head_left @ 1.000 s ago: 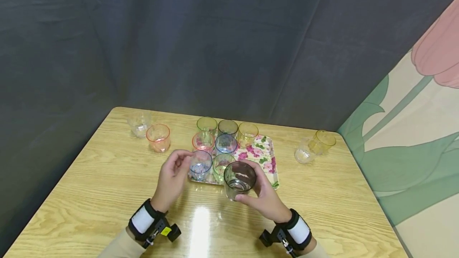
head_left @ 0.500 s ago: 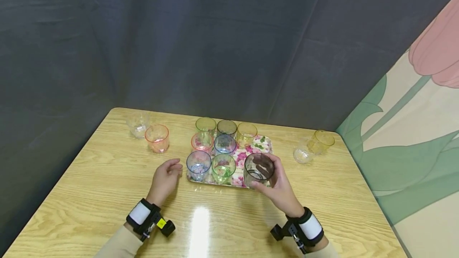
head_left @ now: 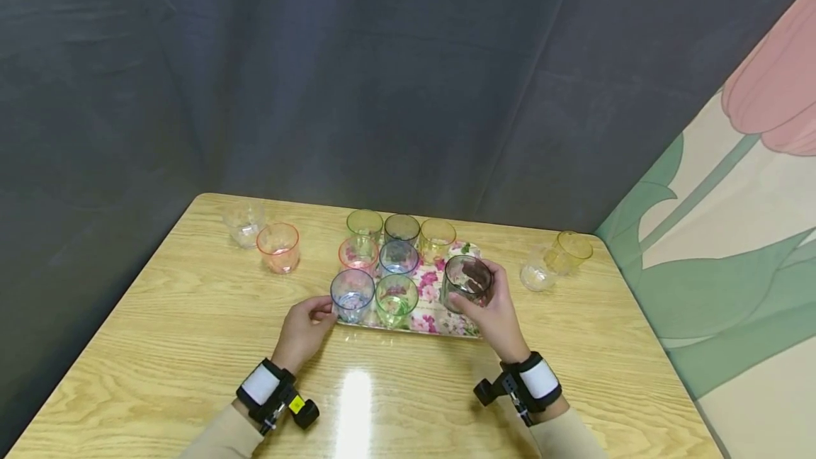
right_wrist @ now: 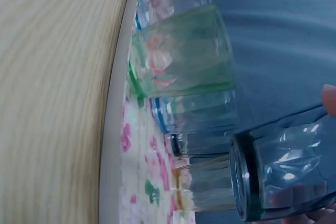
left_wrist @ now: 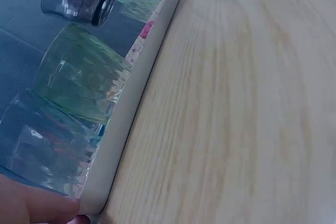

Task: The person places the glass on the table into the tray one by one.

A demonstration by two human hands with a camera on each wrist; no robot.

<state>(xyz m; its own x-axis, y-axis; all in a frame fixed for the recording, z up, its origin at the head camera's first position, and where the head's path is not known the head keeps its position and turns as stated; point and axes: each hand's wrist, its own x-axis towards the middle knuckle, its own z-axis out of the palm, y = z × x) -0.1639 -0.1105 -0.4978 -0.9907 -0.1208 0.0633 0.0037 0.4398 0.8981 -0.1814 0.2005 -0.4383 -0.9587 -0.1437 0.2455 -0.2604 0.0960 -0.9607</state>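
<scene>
My right hand [head_left: 494,303] grips a smoky grey glass [head_left: 468,282] by its side and holds it upright over the right part of the floral tray [head_left: 430,321]. The right wrist view shows the base of this grey glass [right_wrist: 247,177] raised off the tray. My left hand [head_left: 304,328] pinches the tray's near left corner, with fingers [left_wrist: 50,206] at the rim in the left wrist view. Close beside them stands a blue glass [head_left: 353,296], then a green glass [head_left: 397,301]. Behind are a red glass [head_left: 358,253] and another blue glass [head_left: 399,258].
An olive glass [head_left: 365,224], a dark glass [head_left: 401,228] and a yellow glass [head_left: 438,238] line the tray's back. Off the tray, a clear glass [head_left: 245,224] and an orange-red glass [head_left: 278,249] stand left; another clear glass [head_left: 537,275] and yellow glass [head_left: 569,252] stand right.
My right hand has carried the grey glass right and farther back, over the tray. My left hand has drawn away from the blue glass, then come in to the tray's corner.
</scene>
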